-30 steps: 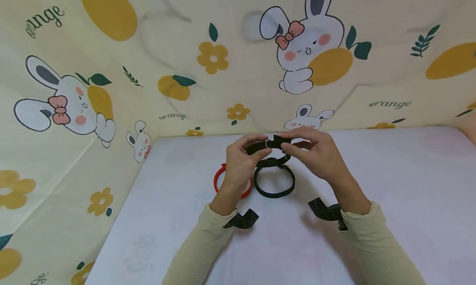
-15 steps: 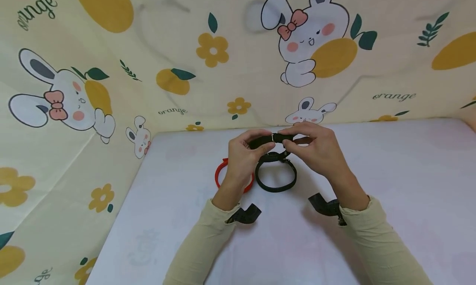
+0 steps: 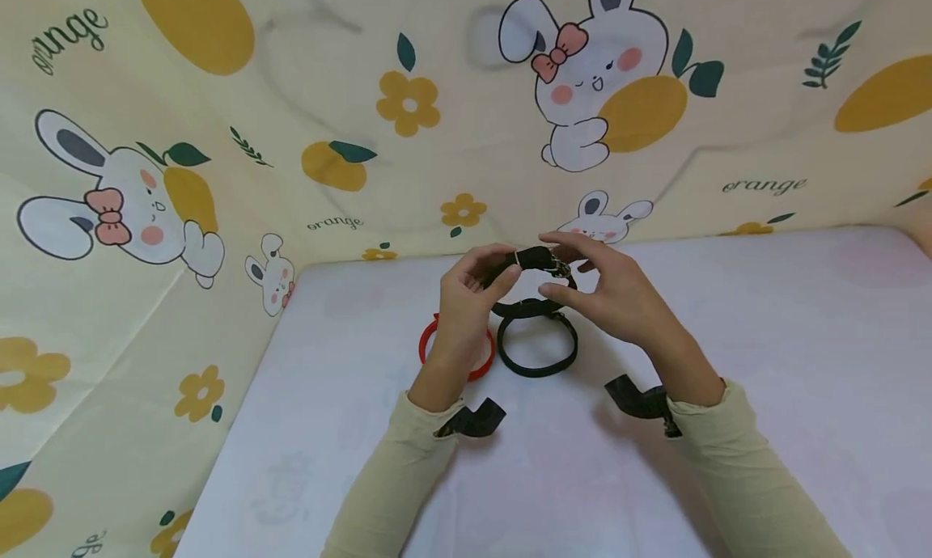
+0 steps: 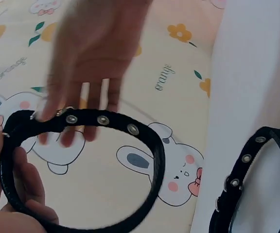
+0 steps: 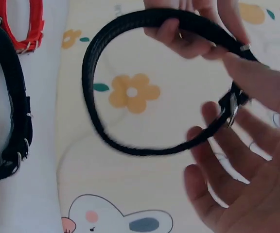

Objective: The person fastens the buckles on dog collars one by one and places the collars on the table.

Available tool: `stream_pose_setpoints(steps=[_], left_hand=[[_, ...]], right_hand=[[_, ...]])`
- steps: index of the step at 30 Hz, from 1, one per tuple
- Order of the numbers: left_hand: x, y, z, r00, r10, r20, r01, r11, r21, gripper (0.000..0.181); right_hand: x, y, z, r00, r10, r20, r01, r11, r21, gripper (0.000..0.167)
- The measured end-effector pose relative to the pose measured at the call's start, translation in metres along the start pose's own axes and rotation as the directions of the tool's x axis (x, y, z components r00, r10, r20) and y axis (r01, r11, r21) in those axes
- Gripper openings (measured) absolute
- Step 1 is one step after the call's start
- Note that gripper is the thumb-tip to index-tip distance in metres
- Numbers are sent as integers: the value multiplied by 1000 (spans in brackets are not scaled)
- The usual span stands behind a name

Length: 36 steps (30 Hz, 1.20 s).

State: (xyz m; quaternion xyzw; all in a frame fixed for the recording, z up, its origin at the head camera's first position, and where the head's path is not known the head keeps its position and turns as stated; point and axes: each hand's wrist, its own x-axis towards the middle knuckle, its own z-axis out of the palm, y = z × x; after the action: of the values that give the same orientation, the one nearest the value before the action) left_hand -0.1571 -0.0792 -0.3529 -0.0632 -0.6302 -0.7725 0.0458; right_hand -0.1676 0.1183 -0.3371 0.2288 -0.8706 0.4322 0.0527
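Note:
A black buckled collar [image 3: 535, 258] is held up over the table's far part as a closed loop. My left hand [image 3: 466, 311] grips its left side between thumb and fingers. Metal eyelets line the black strap [image 4: 158, 160] in the left wrist view, and a silver buckle [image 5: 232, 109] shows in the right wrist view. Close by that buckle is my right hand [image 3: 619, 295], its fingers spread and loosely extended, pinching nothing. Whether its thumb still brushes the strap, I cannot tell.
A second black collar [image 3: 536, 372] lies looped on the white table [image 3: 553, 477] just below the held one. To its left lies a red collar [image 3: 422, 349], partly behind my left wrist. A cream cloth with printed rabbits [image 3: 604, 81] hangs at the back.
My right fingers, which pinched the collar's strap beside the buckle, have let go and spread apart. The buckle end is now uncovered. My left hand keeps its grip.

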Motion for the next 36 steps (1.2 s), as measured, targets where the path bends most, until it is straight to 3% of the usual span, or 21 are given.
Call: stream_pose_setpoints(steps=[6,10,13,17,23,27,30,36], left_hand=[[6,4,-4,999,1,-53,-13,973,-228,17],[7,7,-4,997,-20,-75,-6,945,-328,14],[8,8,-4,996,-37,-84,3,928,-374,12],[10,9,-4,995,-68,-68,35,917,-398,12],[10,7,-6,994,-95,-56,64,909,-412,19],[11,7,-7,991,-124,-46,96,914,-394,18],[11,9,-10,986,-166,-34,138,906,-401,15],[14,10,-17,960,-279,-5,247,858,-450,15]], right_hand=[[0,2,-9,995,94,17,-94,996,8,34],[-1,0,-13,990,141,-8,-140,988,67,34],[0,-1,-14,990,136,-41,-131,985,113,32],[0,1,-14,996,70,-61,-60,988,145,35],[-2,7,-18,992,-124,38,120,989,91,40],[-2,8,-20,993,-114,40,109,989,97,35],[-4,9,-21,991,-107,84,97,989,116,43],[-8,14,-28,934,-250,255,214,963,162,85]])
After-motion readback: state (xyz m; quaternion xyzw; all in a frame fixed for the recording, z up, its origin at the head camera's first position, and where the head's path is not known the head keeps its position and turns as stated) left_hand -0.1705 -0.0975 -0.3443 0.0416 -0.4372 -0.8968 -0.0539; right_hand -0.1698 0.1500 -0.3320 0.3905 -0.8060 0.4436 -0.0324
